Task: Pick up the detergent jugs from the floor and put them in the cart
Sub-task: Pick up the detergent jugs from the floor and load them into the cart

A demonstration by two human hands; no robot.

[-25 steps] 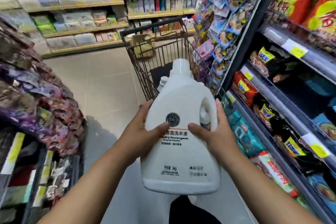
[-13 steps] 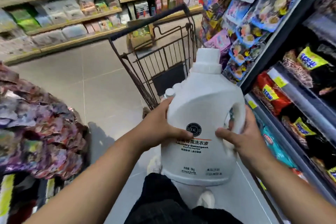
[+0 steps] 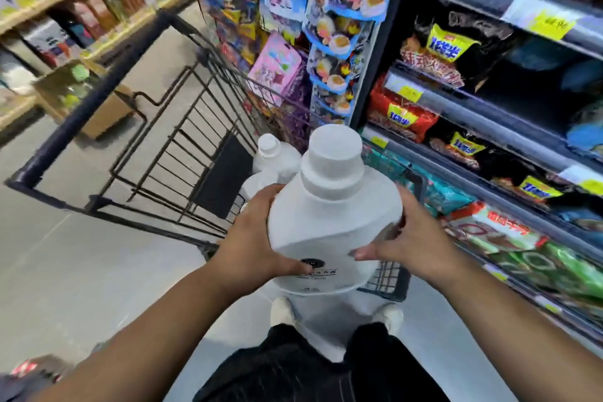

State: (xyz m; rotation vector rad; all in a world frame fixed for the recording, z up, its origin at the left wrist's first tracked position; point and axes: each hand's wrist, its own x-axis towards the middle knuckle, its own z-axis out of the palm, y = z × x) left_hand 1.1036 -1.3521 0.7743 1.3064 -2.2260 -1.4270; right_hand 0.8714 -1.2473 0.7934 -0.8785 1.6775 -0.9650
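Note:
A large white detergent jug (image 3: 329, 222) with a white cap and a dark round logo is held upright between both hands, over the near end of the black wire shopping cart (image 3: 182, 137). My left hand (image 3: 257, 238) presses its left side, thumb across the label. My right hand (image 3: 411, 238) clasps the right side by the handle. Inside the cart, just behind the held jug, stand two more white jugs (image 3: 274, 157), mostly hidden.
Chiller shelves with snack packets (image 3: 456, 101) run close along the right. Hanging packets (image 3: 329, 36) crowd the cart's far right side. A cardboard box (image 3: 85, 98) sits on the floor by the far shelves. My dark trousers and white shoes (image 3: 282, 310) are below the jug.
The jug has moved forward and up, now over the cart's near end. My view has come closer to the cart and tilted downward.

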